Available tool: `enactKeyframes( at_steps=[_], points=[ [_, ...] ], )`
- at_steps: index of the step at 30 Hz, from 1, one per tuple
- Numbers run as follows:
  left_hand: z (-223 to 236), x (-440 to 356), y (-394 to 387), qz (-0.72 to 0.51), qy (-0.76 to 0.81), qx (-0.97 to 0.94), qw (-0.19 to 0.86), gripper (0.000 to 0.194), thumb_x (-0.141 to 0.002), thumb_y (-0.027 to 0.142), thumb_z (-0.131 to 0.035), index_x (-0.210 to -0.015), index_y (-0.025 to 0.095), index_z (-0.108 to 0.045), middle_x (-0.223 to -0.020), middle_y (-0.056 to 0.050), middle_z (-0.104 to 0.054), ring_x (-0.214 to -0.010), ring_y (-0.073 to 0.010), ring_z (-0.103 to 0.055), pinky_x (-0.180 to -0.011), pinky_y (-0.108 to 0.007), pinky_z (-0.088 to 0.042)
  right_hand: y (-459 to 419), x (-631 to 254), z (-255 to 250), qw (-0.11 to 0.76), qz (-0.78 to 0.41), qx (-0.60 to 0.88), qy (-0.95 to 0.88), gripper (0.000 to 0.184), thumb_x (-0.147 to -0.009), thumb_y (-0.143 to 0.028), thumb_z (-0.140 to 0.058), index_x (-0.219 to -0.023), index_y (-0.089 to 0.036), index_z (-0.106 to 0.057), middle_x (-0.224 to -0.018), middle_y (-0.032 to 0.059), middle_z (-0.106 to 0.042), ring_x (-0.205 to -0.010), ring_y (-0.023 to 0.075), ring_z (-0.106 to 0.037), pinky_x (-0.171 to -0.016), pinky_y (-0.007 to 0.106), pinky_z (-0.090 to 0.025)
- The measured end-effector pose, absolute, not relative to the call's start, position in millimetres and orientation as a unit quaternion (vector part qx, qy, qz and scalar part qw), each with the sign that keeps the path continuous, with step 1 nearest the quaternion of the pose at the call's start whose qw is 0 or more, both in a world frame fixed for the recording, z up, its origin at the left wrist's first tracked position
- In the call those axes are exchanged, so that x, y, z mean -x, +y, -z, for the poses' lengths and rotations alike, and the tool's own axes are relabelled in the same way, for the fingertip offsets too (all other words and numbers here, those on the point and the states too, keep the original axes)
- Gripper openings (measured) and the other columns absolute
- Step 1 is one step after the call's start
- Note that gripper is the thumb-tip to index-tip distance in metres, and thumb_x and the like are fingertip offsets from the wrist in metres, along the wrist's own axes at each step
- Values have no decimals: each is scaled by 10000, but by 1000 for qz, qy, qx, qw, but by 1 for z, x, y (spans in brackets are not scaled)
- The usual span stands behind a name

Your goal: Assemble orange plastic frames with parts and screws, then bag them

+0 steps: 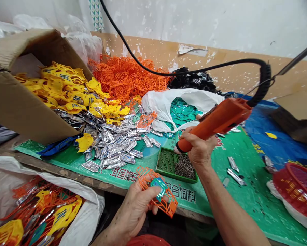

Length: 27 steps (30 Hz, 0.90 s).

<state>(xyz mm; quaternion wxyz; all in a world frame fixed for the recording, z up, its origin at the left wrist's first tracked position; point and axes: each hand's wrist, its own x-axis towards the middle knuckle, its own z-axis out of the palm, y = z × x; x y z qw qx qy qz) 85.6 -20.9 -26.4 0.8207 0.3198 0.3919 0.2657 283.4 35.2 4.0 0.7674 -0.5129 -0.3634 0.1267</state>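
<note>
My left hand [140, 201] grips an orange plastic lattice frame [170, 205] near the table's front edge. The thumb presses a teal plastic piece [158, 188] against that frame. My right hand [199, 147] is wrapped round an orange electric screwdriver [214, 124], which is tilted with its nose down to the left. The nose is over a green tray [166, 172] of small dark screws [185, 166]; whether the bit touches a screw I cannot tell. A black cable [184, 71] runs from the tool's rear end.
Silver metal plates [117, 147] lie heaped beside yellow parts [66, 85] spilling from a cardboard box [22, 102]. Behind are orange frames [130, 77], a white bag [155, 102] of teal pieces and black parts [191, 80]. A red basket [294, 191] stands at right; a sack [92, 208] at lower left.
</note>
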Motion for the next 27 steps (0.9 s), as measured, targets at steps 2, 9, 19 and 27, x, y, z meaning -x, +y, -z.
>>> enactKeyframes(
  at_steps=[2,9,19,27],
  points=[
    [27,-85,-21,-269,388,-313,824,351,-689,317,-727,-967,160,-582,-808,-17,-645,-626,-116,-639,-397,-153,-348,35,-284,-3,769,-126,512,-362,137,-567,-176,-711,-656,-166,-608,-608,-27,-601,-541,150,-553,-567,326,-460],
    [25,-84,-19,-269,374,-311,831,339,-689,311,-726,-955,153,-587,-796,-19,-645,-627,-119,-642,-394,-150,-348,35,-282,-5,780,-120,495,-364,158,-579,-146,-713,-682,-165,-595,-586,-38,-593,-518,139,-539,-545,311,-448],
    [22,-86,-20,-273,384,-298,830,323,-673,276,-733,-944,153,-608,-749,-10,-657,-606,-115,-644,-394,-149,-348,36,-284,-1,771,-103,508,-371,157,-584,-171,-714,-686,-174,-595,-603,-40,-598,-542,138,-547,-592,324,-462],
    [24,-85,-21,-279,371,-298,834,312,-689,269,-733,-961,157,-628,-759,-20,-685,-629,-121,-663,-402,-143,-361,35,-282,-7,764,-121,511,-375,251,-579,-172,-709,-801,-178,-591,-586,-58,-602,-515,141,-548,-571,320,-454]
  ],
)
